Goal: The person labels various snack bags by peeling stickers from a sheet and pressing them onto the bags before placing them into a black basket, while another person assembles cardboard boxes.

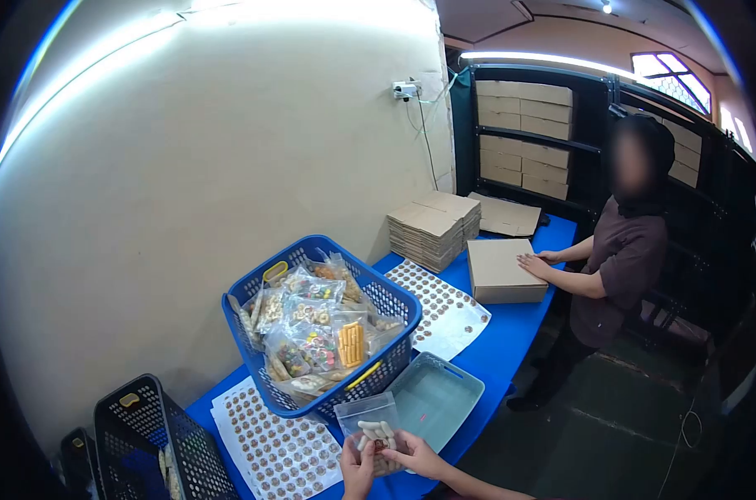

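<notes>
Both my hands hold a clear zip-top bag [368, 410] of pale, finger-shaped snacks above the table's near edge. My left hand [359, 469] grips its left side, thumb on the front. From the right, my right hand [414, 457] has its fingers on the bag's face, where a small round reddish-brown sticker [380, 446] shows between the thumbs. Just behind the bag lies a grey-green plastic tray [469, 392] with a small pink bit in it. A sheet of round stickers [269, 442] is to the left of my hands.
A blue basket [411, 312] full of bagged snacks stands on the blue table [511, 354]. Beyond are another sticker sheet [444, 325] and stacked flat cardboard [424, 233]. At right a person [623, 250] touches a cardboard box [507, 258]. Dark crates [190, 454] stand lower left.
</notes>
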A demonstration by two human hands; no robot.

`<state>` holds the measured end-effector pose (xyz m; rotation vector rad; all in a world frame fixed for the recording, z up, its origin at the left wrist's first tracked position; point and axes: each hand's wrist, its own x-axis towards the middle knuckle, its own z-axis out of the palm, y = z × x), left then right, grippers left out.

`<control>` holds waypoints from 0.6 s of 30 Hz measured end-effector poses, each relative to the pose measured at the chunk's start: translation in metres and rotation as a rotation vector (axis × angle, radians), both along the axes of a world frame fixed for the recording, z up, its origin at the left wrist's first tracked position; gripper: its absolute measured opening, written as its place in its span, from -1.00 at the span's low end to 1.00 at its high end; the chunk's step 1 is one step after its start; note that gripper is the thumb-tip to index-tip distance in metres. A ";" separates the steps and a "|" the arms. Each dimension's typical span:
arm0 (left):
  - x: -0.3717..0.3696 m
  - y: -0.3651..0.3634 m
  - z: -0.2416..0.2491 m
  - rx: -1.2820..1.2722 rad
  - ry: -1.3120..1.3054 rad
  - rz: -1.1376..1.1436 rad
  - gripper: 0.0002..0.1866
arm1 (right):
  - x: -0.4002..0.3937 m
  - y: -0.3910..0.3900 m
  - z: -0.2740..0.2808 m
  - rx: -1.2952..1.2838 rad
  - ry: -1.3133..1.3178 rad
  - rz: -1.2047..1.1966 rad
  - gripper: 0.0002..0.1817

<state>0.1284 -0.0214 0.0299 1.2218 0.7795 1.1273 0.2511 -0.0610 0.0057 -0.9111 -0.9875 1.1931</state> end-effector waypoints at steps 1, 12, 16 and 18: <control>0.005 -0.001 0.001 0.038 0.043 0.028 -0.72 | 0.003 -0.001 0.000 -0.014 0.005 -0.003 -0.61; 0.035 0.033 0.008 0.061 0.059 0.259 -0.79 | 0.062 -0.001 0.000 -0.144 -0.090 0.200 -0.56; 0.031 0.023 0.003 0.277 0.349 0.350 -0.77 | 0.092 0.013 0.020 0.083 -0.460 -0.112 -0.52; 0.031 0.015 0.004 0.389 0.508 0.283 -0.79 | 0.100 0.018 0.022 0.043 -0.611 0.037 -0.57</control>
